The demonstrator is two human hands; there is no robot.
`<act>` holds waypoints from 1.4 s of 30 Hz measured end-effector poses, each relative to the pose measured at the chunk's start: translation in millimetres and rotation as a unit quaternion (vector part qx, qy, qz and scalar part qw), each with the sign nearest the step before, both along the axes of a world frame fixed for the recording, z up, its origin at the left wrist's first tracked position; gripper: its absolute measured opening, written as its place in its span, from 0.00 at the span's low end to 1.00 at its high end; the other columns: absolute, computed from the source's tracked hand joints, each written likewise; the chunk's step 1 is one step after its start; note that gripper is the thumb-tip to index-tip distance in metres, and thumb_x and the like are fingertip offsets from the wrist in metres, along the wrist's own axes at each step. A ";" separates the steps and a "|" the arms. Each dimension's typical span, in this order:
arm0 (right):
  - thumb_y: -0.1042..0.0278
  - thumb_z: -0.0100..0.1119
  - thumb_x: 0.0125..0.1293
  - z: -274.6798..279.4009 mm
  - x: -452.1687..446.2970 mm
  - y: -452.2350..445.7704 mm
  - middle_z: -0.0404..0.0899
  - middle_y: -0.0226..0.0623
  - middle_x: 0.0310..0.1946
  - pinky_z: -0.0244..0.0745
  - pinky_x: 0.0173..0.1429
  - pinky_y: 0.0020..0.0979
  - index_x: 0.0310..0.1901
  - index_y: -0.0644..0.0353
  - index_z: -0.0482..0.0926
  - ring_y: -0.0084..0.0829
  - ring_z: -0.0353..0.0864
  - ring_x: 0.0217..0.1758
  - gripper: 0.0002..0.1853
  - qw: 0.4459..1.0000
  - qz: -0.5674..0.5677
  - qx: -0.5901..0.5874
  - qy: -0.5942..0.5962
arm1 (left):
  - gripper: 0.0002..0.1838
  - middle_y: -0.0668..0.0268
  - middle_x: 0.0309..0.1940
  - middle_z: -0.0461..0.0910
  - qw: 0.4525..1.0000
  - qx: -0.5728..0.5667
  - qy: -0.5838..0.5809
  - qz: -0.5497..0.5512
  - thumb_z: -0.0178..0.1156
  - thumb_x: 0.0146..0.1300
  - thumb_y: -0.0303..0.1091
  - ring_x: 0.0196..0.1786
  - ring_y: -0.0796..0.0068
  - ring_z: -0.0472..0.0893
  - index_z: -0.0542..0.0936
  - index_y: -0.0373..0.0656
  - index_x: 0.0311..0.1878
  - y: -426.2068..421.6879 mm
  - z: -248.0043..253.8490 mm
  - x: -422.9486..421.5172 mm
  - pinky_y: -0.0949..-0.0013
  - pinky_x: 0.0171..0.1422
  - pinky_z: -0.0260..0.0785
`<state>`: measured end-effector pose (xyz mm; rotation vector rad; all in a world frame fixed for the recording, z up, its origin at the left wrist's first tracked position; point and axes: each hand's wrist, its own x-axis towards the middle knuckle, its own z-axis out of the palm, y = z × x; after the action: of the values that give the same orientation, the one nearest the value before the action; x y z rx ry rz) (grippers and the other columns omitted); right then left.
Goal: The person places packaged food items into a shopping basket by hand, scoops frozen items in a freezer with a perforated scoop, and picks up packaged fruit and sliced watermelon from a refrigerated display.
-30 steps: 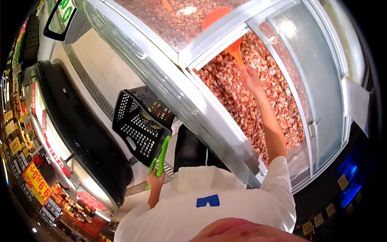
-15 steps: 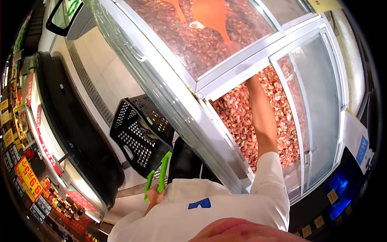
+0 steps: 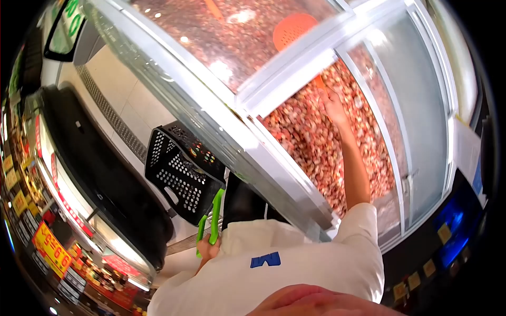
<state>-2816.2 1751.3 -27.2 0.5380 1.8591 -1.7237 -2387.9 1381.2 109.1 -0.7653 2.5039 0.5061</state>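
My right hand reaches through the open part of a display freezer, its fingers closed round the handle of an orange perforated scoop. The scoop's head shows through the glass lid, and part of the handle is hidden under the frame. Around the hand lie many small pinkish-red pieces of food, of a kind I cannot make out for certain. Low on the left, my left hand grips the green handles of a black shopping basket, which hangs tilted beside the freezer.
A white-framed freezer edge runs between my body and the food. The sliding glass panel stands on the right. Another orange utensil lies under the far glass. At the left are a black-sided display case and a yellow-and-red price sign.
My right hand has drawn back from under the glass lid, bringing the orange scoop towards me. The view has shifted slightly; my left hand still holds the basket.
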 end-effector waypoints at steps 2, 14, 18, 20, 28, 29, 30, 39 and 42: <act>0.59 0.44 0.66 9.4 36.2 16.8 0.62 0.21 0.14 0.53 0.17 0.18 0.34 0.58 0.70 0.14 0.58 0.14 0.11 1.000 -0.017 0.022 -0.002 | 0.14 0.53 0.13 0.71 1.000 0.010 -0.010 0.000 0.59 0.45 0.41 0.19 0.50 0.72 0.72 0.41 0.16 -3.8 -3.2 6.4 0.56 0.24 0.63; 0.55 0.41 0.67 47.4 202.5 105.8 0.59 0.22 0.12 0.54 0.17 0.20 0.30 0.59 0.69 0.16 0.56 0.12 0.16 0.981 -0.063 0.182 -0.007 | 0.14 0.49 0.14 0.69 0.998 0.037 0.045 0.028 0.58 0.50 0.37 0.18 0.51 0.72 0.74 0.33 0.21 6.0 2.0 -0.5 0.61 0.22 0.60; 0.55 0.41 0.66 40.7 236.1 135.2 0.64 0.32 0.14 0.61 0.24 0.30 0.30 0.64 0.71 0.25 0.64 0.17 0.19 0.967 -0.045 0.251 0.014 | 0.17 0.51 0.13 0.69 0.997 -0.013 0.073 0.005 0.60 0.48 0.41 0.20 0.49 0.71 0.72 0.37 0.17 6.3 -2.5 4.5 0.58 0.22 0.59; 0.55 0.41 0.66 43.1 245.9 139.9 0.65 0.37 0.15 0.62 0.27 0.33 0.30 0.67 0.70 0.31 0.65 0.19 0.20 0.960 -0.035 0.278 0.028 | 0.17 0.51 0.13 0.69 0.997 -0.028 0.076 -0.006 0.60 0.48 0.41 0.20 0.48 0.71 0.72 0.37 0.17 6.2 -4.3 6.6 0.58 0.23 0.59; 0.55 0.41 0.66 54.1 210.0 107.0 0.67 0.34 0.14 0.62 0.24 0.31 0.28 0.64 0.70 0.30 0.67 0.17 0.19 0.945 0.037 0.306 0.112 | 0.20 0.50 0.14 0.69 0.994 -0.073 0.074 0.016 0.61 0.46 0.46 0.22 0.46 0.70 0.70 0.37 0.17 2.2 -10.8 15.1 0.57 0.24 0.59; 0.56 0.40 0.66 55.9 200.6 101.1 0.69 0.36 0.14 0.64 0.24 0.33 0.34 0.64 0.71 0.32 0.69 0.17 0.18 0.926 0.074 0.348 0.123 | 0.20 0.50 0.14 0.69 0.993 -0.080 0.079 0.018 0.61 0.46 0.46 0.22 0.46 0.69 0.70 0.37 0.17 5.2 -8.8 12.3 0.57 0.23 0.59; 0.57 0.40 0.66 55.6 191.9 95.8 0.71 0.39 0.15 0.65 0.25 0.35 0.39 0.65 0.72 0.34 0.71 0.18 0.17 0.905 0.112 0.389 0.133 | 0.20 0.50 0.14 0.69 0.993 -0.081 0.078 0.019 0.61 0.46 0.46 0.22 0.46 0.69 0.70 0.37 0.17 6.0 -8.4 10.7 0.57 0.23 0.59; 0.56 0.41 0.66 56.7 159.7 67.2 0.74 0.45 0.19 0.69 0.28 0.40 0.34 0.65 0.69 0.41 0.75 0.23 0.17 0.871 0.197 0.438 0.108 | 0.20 0.51 0.12 0.67 0.991 -0.093 0.095 0.027 0.61 0.46 0.46 0.19 0.48 0.68 0.70 0.36 0.18 10.7 -4.6 9.6 0.58 0.22 0.58; 0.57 0.42 0.65 42.6 156.4 77.4 0.74 0.45 0.20 0.69 0.29 0.40 0.35 0.65 0.70 0.42 0.75 0.24 0.16 0.859 0.209 0.433 0.176 | 0.20 0.51 0.13 0.67 0.991 -0.093 0.096 0.023 0.61 0.45 0.46 0.19 0.49 0.68 0.70 0.36 0.18 11.5 -3.9 8.3 0.59 0.22 0.58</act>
<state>-2659.8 1828.7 15.4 0.0935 2.7436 -0.6561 -2379.7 1392.7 105.2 -0.8851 2.7478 0.3805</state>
